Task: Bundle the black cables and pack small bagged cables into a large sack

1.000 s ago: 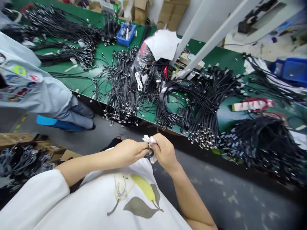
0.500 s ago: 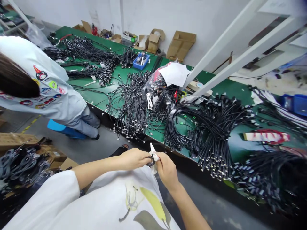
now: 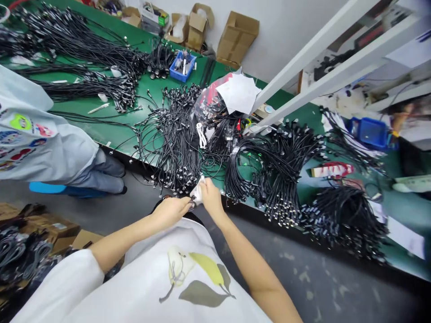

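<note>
Left hand (image 3: pixel 171 211): thumb and fingers pressed together, pinching a dark loop (image 3: pixel 192 205), partly hidden by the grip.
Right hand (image 3: pixel 211 196): fingers curled, pinching a white wad (image 3: pixel 196 194).
Wad: crumpled, between the two hands, ahead of the shirt (image 3: pixel 144 287); material cannot be determined.
Bench (image 3: pixel 144 83): green, running across beyond the hands.
Cables (image 3: pixel 178 134): black, in several bundles, ends hanging over the near edge.
Co-worker (image 3: pixel 57 139): standing at left, pale blue jacket.
Blue bin (image 3: pixel 182 67): on bench, holding small parts.
Carton (image 3: pixel 237 38): brown, against the wall.
</note>
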Demonstrator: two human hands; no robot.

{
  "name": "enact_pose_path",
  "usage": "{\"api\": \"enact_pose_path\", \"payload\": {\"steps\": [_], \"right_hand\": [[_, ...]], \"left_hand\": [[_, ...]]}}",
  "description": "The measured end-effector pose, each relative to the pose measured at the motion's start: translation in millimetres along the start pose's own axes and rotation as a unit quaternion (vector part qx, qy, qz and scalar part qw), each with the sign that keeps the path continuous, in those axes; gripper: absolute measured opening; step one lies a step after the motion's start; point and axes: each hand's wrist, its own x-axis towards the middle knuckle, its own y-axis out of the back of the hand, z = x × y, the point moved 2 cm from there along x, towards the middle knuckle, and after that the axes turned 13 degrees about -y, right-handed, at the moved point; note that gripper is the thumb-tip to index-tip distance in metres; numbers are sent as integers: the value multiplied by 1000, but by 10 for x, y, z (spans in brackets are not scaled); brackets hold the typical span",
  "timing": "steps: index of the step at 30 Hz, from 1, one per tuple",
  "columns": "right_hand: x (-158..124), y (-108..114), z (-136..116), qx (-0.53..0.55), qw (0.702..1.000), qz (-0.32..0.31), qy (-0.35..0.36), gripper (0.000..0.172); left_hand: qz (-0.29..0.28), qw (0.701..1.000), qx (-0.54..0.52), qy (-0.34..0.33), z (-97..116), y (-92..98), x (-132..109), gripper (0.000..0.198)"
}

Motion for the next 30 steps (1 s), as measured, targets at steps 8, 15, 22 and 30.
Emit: {"api": "enact_pose_path", "payload": {"steps": [8, 15, 22, 30], "right_hand": [[1417, 142, -581, 20, 996, 71, -42, 27], [1316, 128, -486, 117, 992, -1, -41, 45], [-650, 564, -85, 414, 906, 33, -82, 32], [-1882, 1279, 508, 435, 873, 181, -129, 34]], "left_hand": [[104, 891, -440, 38, -345, 365, -230, 47], [87, 810, -579, -1, -414, 515, -58, 54], [-114, 836, -529, -95, 196, 507, 269, 52], [-220, 908, -225, -277, 1517, -36, 514, 32]]}}
